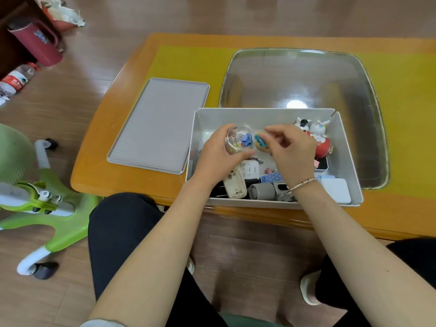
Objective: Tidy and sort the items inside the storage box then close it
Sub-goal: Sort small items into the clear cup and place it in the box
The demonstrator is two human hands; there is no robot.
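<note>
A white storage box (346, 147) stands open at the table's near edge, full of small items. My left hand (219, 154) grips a small clear jar (238, 138) with coloured clips inside, tilted on its side over the box. My right hand (292, 149) pinches a teal clip (259, 139) at the jar's mouth. Rabbit figurines (316, 126) and a red can (323, 147) sit at the box's far right. A beige mouse (234, 185), a grey cylinder (262, 191) and a white flat case (337, 190) lie along the near side. The grey lid (160, 123) rests flat left of the box.
A round-cornered glass panel (306, 76) is set in the yellow-and-orange table (132, 95) behind the box. A green chair base (47, 208) stands on the wooden floor at left. A red flask (35, 41) and a water bottle (16, 81) lie far left.
</note>
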